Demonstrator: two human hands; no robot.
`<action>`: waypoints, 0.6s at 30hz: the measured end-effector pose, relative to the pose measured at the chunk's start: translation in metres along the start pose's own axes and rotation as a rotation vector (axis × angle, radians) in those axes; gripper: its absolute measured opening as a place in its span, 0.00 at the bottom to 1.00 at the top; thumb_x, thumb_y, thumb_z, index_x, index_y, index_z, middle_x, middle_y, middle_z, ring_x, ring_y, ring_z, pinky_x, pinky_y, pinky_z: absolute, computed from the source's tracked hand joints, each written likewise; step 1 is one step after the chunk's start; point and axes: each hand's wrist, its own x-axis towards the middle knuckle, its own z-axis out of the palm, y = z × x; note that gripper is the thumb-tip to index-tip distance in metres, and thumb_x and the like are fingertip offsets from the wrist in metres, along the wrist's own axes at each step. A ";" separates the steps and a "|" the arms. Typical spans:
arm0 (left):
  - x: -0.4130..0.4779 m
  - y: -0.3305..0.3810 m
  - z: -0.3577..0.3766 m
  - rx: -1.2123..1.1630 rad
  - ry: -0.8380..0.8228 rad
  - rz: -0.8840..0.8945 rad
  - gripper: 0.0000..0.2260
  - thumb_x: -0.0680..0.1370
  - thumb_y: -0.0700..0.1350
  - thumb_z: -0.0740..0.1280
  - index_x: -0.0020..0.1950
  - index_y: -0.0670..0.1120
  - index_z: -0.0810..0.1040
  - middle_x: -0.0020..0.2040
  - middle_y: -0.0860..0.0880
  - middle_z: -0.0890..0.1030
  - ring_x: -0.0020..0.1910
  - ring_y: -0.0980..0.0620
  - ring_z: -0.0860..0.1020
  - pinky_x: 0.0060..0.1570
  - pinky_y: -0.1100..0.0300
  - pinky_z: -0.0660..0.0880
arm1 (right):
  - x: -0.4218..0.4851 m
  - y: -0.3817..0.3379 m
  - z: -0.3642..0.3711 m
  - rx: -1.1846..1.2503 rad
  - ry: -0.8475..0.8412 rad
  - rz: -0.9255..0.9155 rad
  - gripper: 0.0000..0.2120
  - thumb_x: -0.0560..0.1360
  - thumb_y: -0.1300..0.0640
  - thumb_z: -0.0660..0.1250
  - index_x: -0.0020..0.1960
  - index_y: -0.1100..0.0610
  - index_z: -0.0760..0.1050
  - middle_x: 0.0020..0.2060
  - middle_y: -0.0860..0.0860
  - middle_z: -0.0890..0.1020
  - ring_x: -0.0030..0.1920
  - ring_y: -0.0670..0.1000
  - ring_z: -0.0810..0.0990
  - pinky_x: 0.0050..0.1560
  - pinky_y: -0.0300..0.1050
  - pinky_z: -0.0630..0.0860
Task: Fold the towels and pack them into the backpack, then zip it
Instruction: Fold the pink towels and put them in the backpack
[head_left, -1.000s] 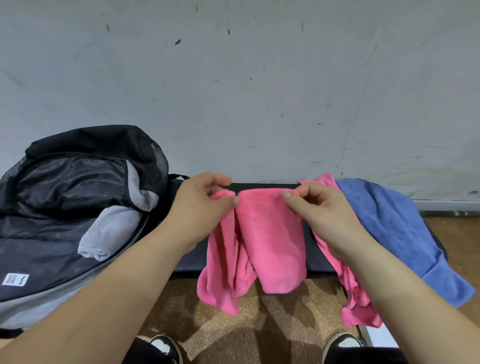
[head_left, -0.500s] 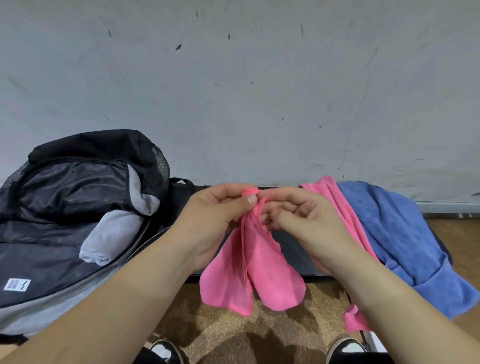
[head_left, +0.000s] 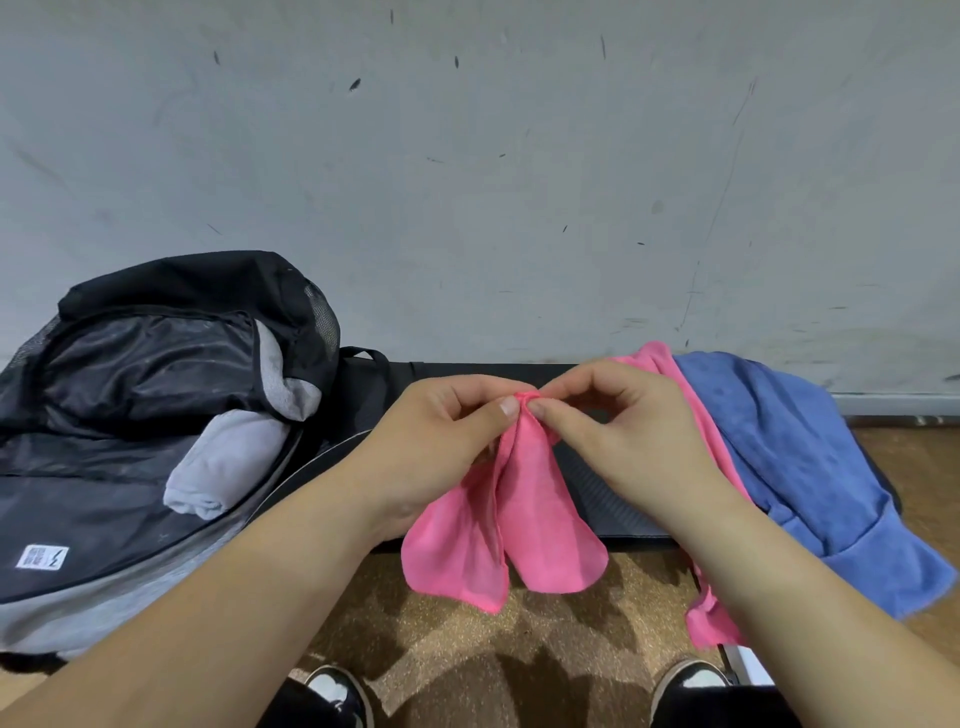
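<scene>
Thin pink cloth towel (head_left: 524, 525): mid-fold, top corners pinched together by left hand (head_left: 441, 447) and right hand (head_left: 618, 447), hanging over low black counter (head_left: 597, 499). Rolled grey towel (head_left: 218, 478): inside open black-and-grey backpack (head_left: 130, 405). Crumpled blue towel (head_left: 810, 478), second pink towel (head_left: 657, 364): unfolded, unpacked. Zipping: not yet done

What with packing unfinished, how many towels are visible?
4: held pink towel in left hand and right hand; second pink towel under right arm; blue towel beside it; grey towel in backpack. Others may be hidden.
</scene>
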 end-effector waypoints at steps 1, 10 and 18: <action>-0.001 0.000 0.000 0.023 -0.008 0.001 0.11 0.85 0.38 0.64 0.59 0.43 0.86 0.54 0.43 0.88 0.54 0.49 0.85 0.56 0.56 0.81 | -0.001 0.000 0.000 -0.075 -0.007 -0.060 0.03 0.74 0.61 0.78 0.45 0.55 0.86 0.39 0.48 0.87 0.42 0.50 0.87 0.47 0.51 0.83; -0.006 0.005 -0.002 0.020 -0.071 0.012 0.09 0.84 0.38 0.66 0.59 0.40 0.86 0.55 0.39 0.87 0.52 0.46 0.84 0.56 0.55 0.80 | 0.001 0.003 0.000 -0.024 -0.113 0.031 0.13 0.74 0.59 0.78 0.58 0.51 0.82 0.46 0.44 0.89 0.54 0.44 0.86 0.61 0.51 0.81; -0.015 0.009 0.007 0.258 0.012 0.168 0.11 0.74 0.34 0.77 0.53 0.46 0.85 0.48 0.49 0.88 0.45 0.57 0.85 0.48 0.62 0.82 | -0.003 -0.014 -0.004 0.031 -0.120 0.073 0.03 0.74 0.58 0.78 0.47 0.52 0.88 0.38 0.56 0.86 0.36 0.45 0.81 0.38 0.41 0.80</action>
